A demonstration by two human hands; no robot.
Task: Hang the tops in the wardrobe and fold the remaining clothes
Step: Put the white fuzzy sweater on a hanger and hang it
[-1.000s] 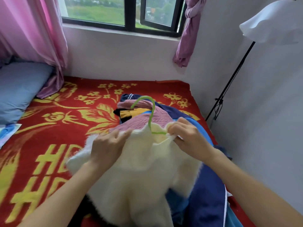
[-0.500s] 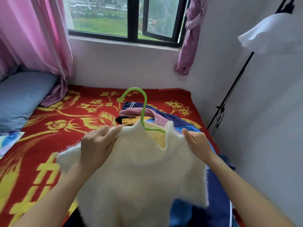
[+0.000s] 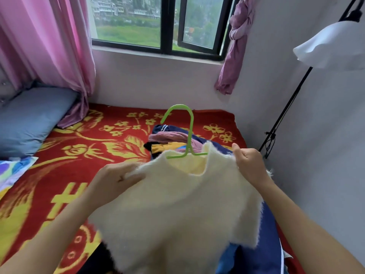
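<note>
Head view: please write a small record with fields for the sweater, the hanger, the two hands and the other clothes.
sweater: cream, fluffy, held up over the bed
hanger: green, arms inside the sweater, hook sticking up out of the neck
left hand: grips the sweater's left shoulder
right hand: grips its right shoulder
pile of clothes: unfolded, on the red blanket, behind the sweater

Bedroom in a home. Under both hands, a red bed blanket (image 3: 83, 147) patterned with yellow flowers. Far left of the left hand (image 3: 116, 180), a blue-grey pillow (image 3: 29, 119) below a pink curtain (image 3: 45, 46). Beyond the hands, a pile of clothes (image 3: 167, 138), then a black-framed window (image 3: 167, 26). Up right of the right hand (image 3: 249, 163), a white-shaded floor lamp (image 3: 331, 46).
</note>
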